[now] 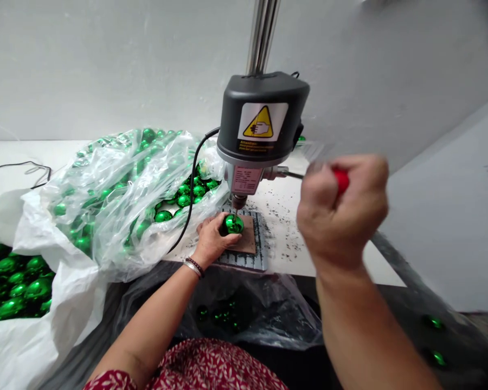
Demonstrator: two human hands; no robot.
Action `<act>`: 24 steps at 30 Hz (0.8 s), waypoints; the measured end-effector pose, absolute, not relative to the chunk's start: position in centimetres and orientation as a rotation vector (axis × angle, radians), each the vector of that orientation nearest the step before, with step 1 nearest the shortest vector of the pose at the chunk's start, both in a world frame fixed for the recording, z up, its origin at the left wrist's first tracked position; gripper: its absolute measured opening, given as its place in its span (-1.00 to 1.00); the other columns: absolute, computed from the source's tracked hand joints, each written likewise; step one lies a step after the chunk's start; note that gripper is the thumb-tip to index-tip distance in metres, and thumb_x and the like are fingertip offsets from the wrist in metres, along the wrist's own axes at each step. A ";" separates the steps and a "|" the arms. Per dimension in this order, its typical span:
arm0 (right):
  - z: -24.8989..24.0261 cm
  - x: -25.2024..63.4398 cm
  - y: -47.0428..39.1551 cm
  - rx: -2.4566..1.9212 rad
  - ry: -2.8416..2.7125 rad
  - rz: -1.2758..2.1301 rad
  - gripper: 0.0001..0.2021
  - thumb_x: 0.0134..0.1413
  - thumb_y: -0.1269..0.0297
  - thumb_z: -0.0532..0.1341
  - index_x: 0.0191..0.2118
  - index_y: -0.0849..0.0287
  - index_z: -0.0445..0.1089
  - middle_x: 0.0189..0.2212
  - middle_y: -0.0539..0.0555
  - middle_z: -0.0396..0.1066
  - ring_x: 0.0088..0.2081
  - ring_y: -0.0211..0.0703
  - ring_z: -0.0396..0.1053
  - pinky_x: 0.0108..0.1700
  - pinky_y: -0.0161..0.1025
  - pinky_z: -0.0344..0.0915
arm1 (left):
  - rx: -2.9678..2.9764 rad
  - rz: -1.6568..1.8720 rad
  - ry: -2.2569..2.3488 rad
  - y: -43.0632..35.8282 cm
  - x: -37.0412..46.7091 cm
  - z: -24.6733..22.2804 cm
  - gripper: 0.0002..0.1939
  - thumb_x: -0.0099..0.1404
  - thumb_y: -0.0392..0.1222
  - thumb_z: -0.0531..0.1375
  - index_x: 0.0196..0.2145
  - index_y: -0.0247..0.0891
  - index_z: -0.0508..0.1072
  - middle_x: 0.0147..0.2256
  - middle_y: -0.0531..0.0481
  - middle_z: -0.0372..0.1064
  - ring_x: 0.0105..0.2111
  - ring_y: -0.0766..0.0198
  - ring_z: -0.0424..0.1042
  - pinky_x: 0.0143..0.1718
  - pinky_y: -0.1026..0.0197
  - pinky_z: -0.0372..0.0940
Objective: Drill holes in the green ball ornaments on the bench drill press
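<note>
In the head view, my left hand (213, 237) grips a shiny green ball (233, 224) from its left side. The ball rests on a brown board (249, 238) that lies on the grey slotted base (262, 254) of a drill press (264, 116). Directly above, the thin drill bit (235, 213) reaches down to the ball's top; whether it has entered cannot be made out. My right hand (344, 208), slightly blurred, is closed round the red-knobbed lever (341, 183) at the press's right side.
Clear plastic bags (126, 184) of green balls cover the table's left. A white sack (75, 303) with more balls stands nearer. Below the table edge hangs a plastic bag (276, 309) holding several balls. A black cable (191, 200) runs past the press. Dark shavings (282, 227) litter the white table.
</note>
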State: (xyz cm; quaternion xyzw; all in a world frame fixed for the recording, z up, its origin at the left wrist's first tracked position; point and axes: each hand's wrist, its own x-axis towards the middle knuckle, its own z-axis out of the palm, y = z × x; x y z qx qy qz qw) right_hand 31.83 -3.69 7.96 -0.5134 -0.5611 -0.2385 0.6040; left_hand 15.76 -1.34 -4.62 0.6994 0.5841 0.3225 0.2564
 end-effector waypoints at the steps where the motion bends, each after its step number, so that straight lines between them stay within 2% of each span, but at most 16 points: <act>1: 9.4 32.1 -3.1 -1.227 -1.314 -0.509 -0.74 0.20 0.13 0.05 -0.36 0.23 0.25 -0.53 -0.07 0.21 -0.52 -0.46 0.09 -0.45 -0.41 0.03 | 1.894 0.885 1.576 -1.4 15.8 -4.5 -0.51 0.05 -0.09 0.35 -0.04 -0.16 0.46 -0.23 -0.04 0.45 -0.10 0.05 0.35 0.04 0.01 0.17; 5: 13.2 32.5 -1.6 -1.386 -1.342 -0.365 -0.73 0.18 0.15 0.08 -0.39 0.28 0.25 -0.59 -0.12 0.12 -0.53 -0.51 0.00 -0.40 -0.43 -0.01 | 1.890 0.916 1.494 -2.8 14.6 -4.2 -0.50 0.05 -0.11 0.34 -0.02 -0.20 0.44 -0.14 -0.10 0.46 -0.06 0.04 0.37 0.06 -0.01 0.19; 10: 13.5 31.9 -1.7 -1.472 -1.279 -0.312 -0.76 0.16 0.19 0.09 -0.37 0.28 0.28 -0.58 -0.13 0.15 -0.51 -0.52 0.03 -0.37 -0.38 0.01 | 2.077 0.716 1.194 -6.5 10.7 -3.1 -0.40 0.02 -0.08 0.36 0.04 -0.18 0.42 0.02 -0.14 0.43 0.07 -0.01 0.32 0.17 -0.03 0.12; 12: 13.3 31.8 -1.8 -1.436 -1.246 -0.310 -0.77 0.14 0.18 0.09 -0.41 0.26 0.27 -0.61 -0.15 0.14 -0.53 -0.53 0.03 -0.39 -0.35 -0.02 | 2.083 0.725 1.179 -7.4 9.1 -2.3 -0.42 0.08 -0.07 0.33 0.07 -0.21 0.41 0.02 -0.16 0.44 0.03 0.04 0.37 0.14 0.01 0.18; 15: 13.2 31.7 -1.9 -1.442 -1.208 -0.257 -0.77 0.12 0.18 0.08 -0.46 0.22 0.22 -0.60 -0.18 0.12 -0.50 -0.53 0.04 -0.35 -0.28 -0.02 | 2.034 0.921 1.393 -6.6 6.7 -0.8 -0.59 0.25 -0.08 0.18 0.03 -0.25 0.44 -0.10 -0.14 0.50 -0.17 0.17 0.47 -0.02 0.11 0.31; 16: 13.3 31.7 -1.9 -1.456 -1.204 -0.234 -0.76 0.11 0.18 0.08 -0.49 0.22 0.18 -0.59 -0.18 0.11 -0.47 -0.53 0.06 -0.33 -0.25 -0.02 | 2.019 1.010 1.535 -5.7 5.8 -0.4 -0.63 0.30 -0.11 0.11 0.01 -0.26 0.45 -0.12 -0.15 0.51 -0.18 0.17 0.47 -0.04 0.12 0.32; 18: 13.4 31.6 -2.0 -1.483 -1.199 -0.201 -0.71 0.11 0.18 0.06 -0.54 0.22 0.09 -0.57 -0.18 0.11 -0.43 -0.52 0.08 -0.29 -0.21 -0.03 | 2.013 1.095 1.864 -3.3 3.9 0.2 -0.63 0.35 -0.19 0.01 0.00 -0.30 0.46 -0.06 -0.20 0.49 -0.08 0.12 0.46 0.03 0.11 0.28; 19: 13.5 31.6 -2.1 -1.493 -1.196 -0.193 -0.70 0.11 0.18 0.05 -0.56 0.22 0.05 -0.56 -0.18 0.11 -0.42 -0.51 0.09 -0.28 -0.19 -0.04 | 2.042 1.004 1.989 -2.0 3.0 0.4 -0.61 0.34 -0.25 -0.02 0.01 -0.32 0.46 -0.02 -0.24 0.46 -0.01 0.08 0.43 0.07 0.10 0.25; 21: 13.6 31.5 -2.1 -1.497 -1.194 -0.184 -0.70 0.11 0.19 0.06 -0.55 0.22 0.05 -0.57 -0.18 0.09 -0.43 -0.51 0.07 -0.28 -0.19 -0.04 | 2.100 0.596 2.144 0.4 1.4 0.3 -0.59 0.28 -0.30 0.00 0.02 -0.31 0.46 0.00 -0.27 0.45 0.02 0.00 0.43 0.06 0.07 0.25; 24: 13.6 31.6 -2.2 -1.460 -1.200 -0.168 -0.77 0.11 0.20 0.06 -0.46 0.24 0.19 -0.57 -0.20 0.08 -0.44 -0.52 0.03 -0.28 -0.21 -0.04 | 2.060 -0.060 2.141 2.4 0.5 -0.1 -0.57 0.18 -0.18 0.13 0.02 -0.22 0.47 -0.08 -0.25 0.50 -0.08 -0.10 0.48 -0.09 0.04 0.32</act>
